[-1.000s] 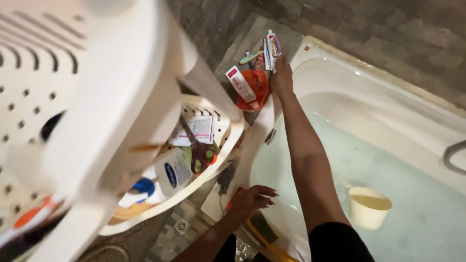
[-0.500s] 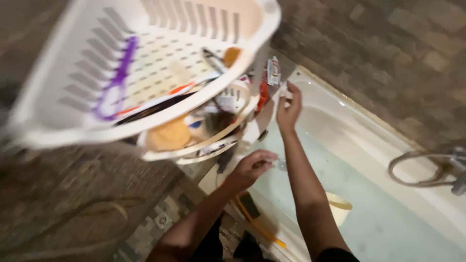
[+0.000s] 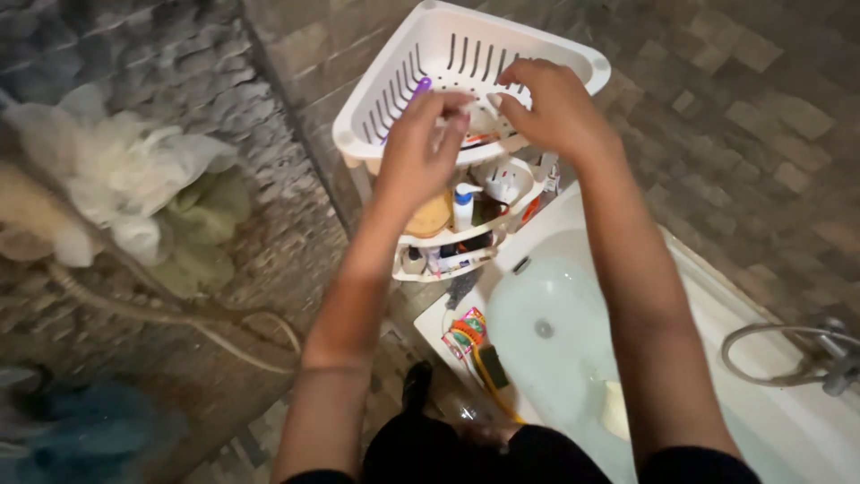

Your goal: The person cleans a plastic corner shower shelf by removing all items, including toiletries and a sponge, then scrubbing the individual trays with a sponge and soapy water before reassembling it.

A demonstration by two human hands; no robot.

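Both bare forearms reach toward 12 o'clock; left hand [image 3: 421, 148] and right hand [image 3: 548, 109] raised, fingers curled, fingertips nearly meeting.

Small item between fingertips of left hand [image 3: 421, 148] and right hand [image 3: 551, 112]: too blurred to identify. Lower shelf [image 3: 466, 235] contents partly hidden behind both hands. Tap [image 3: 838, 358] cut off at right edge.
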